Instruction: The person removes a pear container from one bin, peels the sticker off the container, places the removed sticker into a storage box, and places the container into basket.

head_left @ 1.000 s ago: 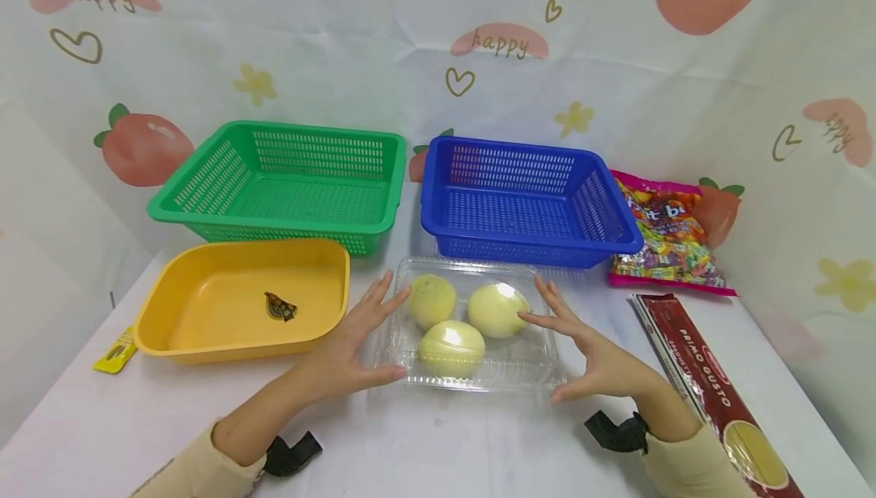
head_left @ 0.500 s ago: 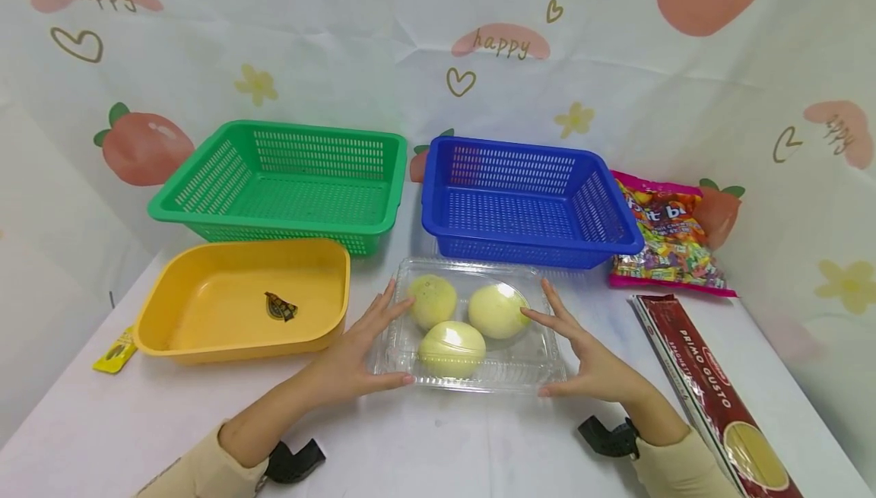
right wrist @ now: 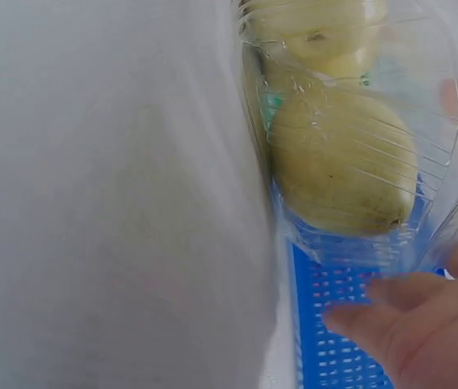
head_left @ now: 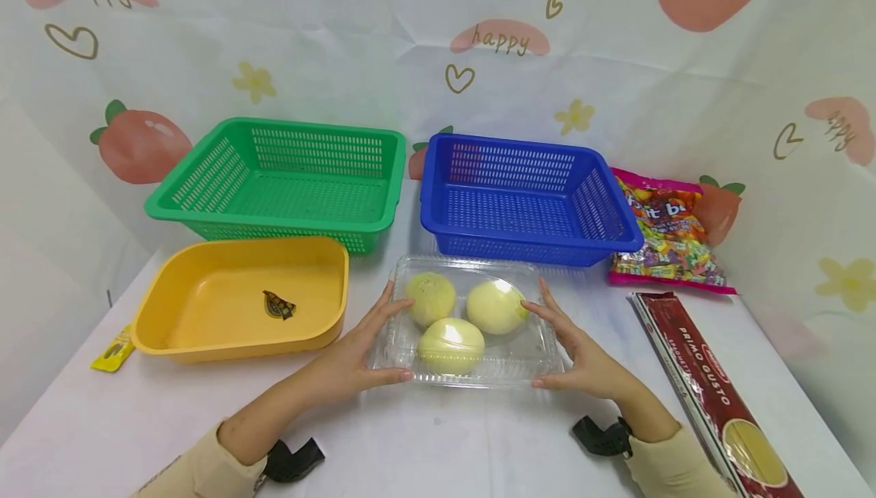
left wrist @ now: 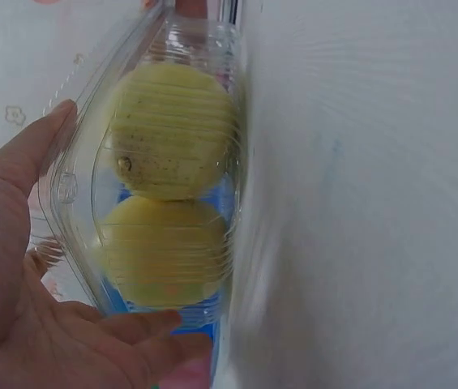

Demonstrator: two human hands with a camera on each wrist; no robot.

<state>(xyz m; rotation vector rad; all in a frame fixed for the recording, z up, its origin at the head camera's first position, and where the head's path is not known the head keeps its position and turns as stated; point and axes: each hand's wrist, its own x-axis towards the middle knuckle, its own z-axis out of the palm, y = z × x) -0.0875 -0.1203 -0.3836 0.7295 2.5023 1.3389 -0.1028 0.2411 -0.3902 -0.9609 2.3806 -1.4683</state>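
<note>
A clear plastic clamshell box [head_left: 516,367] sits on the white table, holding three pale yellow melons [head_left: 450,346]. Along its left side lies my left hand [head_left: 350,357], thumb at the near left corner and fingers stretched along the side. My right hand [head_left: 592,361] mirrors it on the right, with the thumb tip at the near right corner. In the left wrist view, the thumb [left wrist: 38,146] is at the box's rim and the other fingers reach past its end. The right wrist view shows the fingers [right wrist: 374,312] extended beside the box, slightly blurred.
Behind stand a green basket [head_left: 308,222] and a blue basket [head_left: 527,239]. At left, a yellow basin [head_left: 239,346] holds a small dark packet [head_left: 279,305], with a yellow sachet [head_left: 113,349] beside it. A candy bag [head_left: 667,236] and a spaghetti pack [head_left: 715,391] lie at right.
Both hands have closed in on the box from the sides, the right hand moving left and the left hand slightly right. The box has stayed in place.
</note>
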